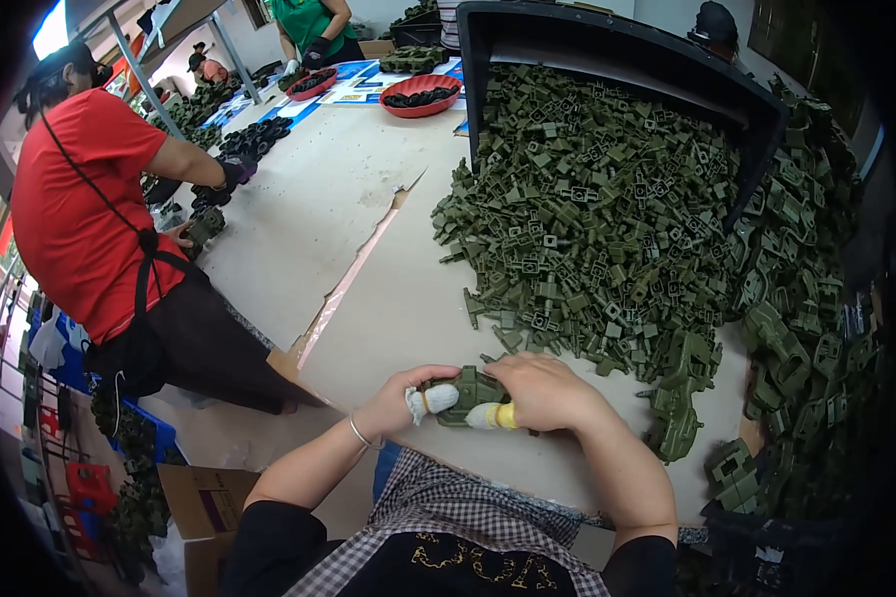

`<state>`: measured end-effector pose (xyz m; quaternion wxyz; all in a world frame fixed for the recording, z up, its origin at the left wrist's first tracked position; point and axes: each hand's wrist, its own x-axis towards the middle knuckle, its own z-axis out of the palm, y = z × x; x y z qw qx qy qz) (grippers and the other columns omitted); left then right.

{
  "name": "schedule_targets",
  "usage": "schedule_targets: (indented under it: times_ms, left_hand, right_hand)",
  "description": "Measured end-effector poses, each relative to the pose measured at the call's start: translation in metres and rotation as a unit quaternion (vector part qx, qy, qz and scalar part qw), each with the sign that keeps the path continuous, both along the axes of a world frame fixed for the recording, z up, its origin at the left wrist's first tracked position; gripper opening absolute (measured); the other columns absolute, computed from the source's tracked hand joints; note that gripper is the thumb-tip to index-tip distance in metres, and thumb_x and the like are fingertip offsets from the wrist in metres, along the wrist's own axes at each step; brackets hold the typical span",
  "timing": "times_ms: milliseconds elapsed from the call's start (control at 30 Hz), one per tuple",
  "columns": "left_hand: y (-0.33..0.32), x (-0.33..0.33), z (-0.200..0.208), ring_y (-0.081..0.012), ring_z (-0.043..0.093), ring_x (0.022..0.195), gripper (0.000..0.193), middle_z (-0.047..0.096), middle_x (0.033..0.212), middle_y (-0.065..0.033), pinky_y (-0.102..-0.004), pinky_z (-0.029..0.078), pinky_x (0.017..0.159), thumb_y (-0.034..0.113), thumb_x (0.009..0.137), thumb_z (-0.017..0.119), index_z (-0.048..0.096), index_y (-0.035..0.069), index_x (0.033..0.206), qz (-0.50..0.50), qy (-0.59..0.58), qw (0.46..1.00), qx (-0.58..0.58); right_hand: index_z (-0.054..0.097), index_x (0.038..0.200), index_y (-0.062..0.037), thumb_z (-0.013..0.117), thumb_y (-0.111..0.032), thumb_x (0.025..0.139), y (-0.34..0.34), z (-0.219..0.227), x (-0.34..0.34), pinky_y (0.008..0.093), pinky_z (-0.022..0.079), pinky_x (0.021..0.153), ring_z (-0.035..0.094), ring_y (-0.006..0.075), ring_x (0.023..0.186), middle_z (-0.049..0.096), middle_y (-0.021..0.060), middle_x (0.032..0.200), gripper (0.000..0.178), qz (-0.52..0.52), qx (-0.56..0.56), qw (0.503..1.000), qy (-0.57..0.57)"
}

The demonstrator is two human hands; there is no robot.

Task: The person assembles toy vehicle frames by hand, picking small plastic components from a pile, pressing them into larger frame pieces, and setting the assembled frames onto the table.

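Observation:
At the table's front edge, my left hand point(400, 406) and my right hand point(546, 393) hold a dark green plastic toy vehicle body point(470, 390) between them. Both thumbs wear whitish cloth covers and press on its near face; the right cover has a yellow band. Fingers of each hand curl round the far side, partly out of sight. Just beyond the right hand spreads a big heap of small green plastic parts point(587, 229). A larger green vehicle shell point(679, 403) lies right of my right forearm.
A tipped black bin point(622, 32) stands behind the heap. More green shells point(791, 348) are piled at the right. A co-worker in red point(100, 209) works along the left side of the table point(378, 318). Red bowls of black parts point(420, 97) sit farther back. A cardboard box point(204, 502) is low left.

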<state>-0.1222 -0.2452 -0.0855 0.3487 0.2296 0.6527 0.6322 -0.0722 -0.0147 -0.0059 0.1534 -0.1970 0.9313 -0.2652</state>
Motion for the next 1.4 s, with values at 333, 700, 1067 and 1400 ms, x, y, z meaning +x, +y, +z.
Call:
schedule_targets:
  times_ms: [333,700,1067,1400]
  left_hand:
    - [-0.001,0.015,-0.003,-0.0129,0.053,0.103,0.04,0.055,0.115,-0.0073,-0.0265,0.042,0.09,0.002,0.083,0.058,0.048,0.002,0.122,0.029,-0.025,0.997,0.066]
    - [-0.002,-0.003,-0.001,-0.0084,0.055,0.092,0.028,0.057,0.106,0.0,-0.023,0.046,0.079,0.013,0.089,0.051,0.054,0.008,0.116,0.107,-0.199,0.974,0.02]
    - [-0.011,-0.028,0.012,-0.0141,0.055,0.099,0.032,0.056,0.112,-0.0045,-0.0274,0.046,0.084,0.021,0.088,0.052,0.052,0.006,0.117,0.21,-0.167,0.953,0.141]
    - [-0.051,-0.18,0.002,-0.0204,0.061,0.082,0.031,0.06,0.086,-0.0104,-0.0287,0.054,0.072,0.034,0.089,0.051,0.047,0.004,0.092,0.555,-0.187,0.747,0.314]
  right_hand:
    - [0.056,0.098,0.0018,0.067,-0.034,0.072,-0.016,-0.019,-0.005,0.0388,0.042,0.083,0.05,0.0318,0.098,0.057,0.0177,0.1,0.046,-0.007,0.016,1.0,-0.004]
    - [0.05,0.116,-0.0017,0.067,-0.012,0.07,0.03,0.04,0.044,0.0378,0.039,0.091,0.049,0.033,0.106,0.052,0.016,0.116,0.05,-0.194,-0.105,0.937,0.271]
    - [0.048,0.116,0.0028,0.056,-0.003,0.074,0.102,-0.009,0.167,0.0354,0.032,0.097,0.046,0.029,0.111,0.049,0.0156,0.119,0.044,-0.553,-0.081,0.773,0.302]
    - [0.037,0.129,-0.0036,0.058,-0.006,0.077,0.098,-0.049,0.16,0.0359,0.03,0.098,0.042,0.0297,0.115,0.042,0.0141,0.126,0.057,-0.586,0.007,0.754,0.296]
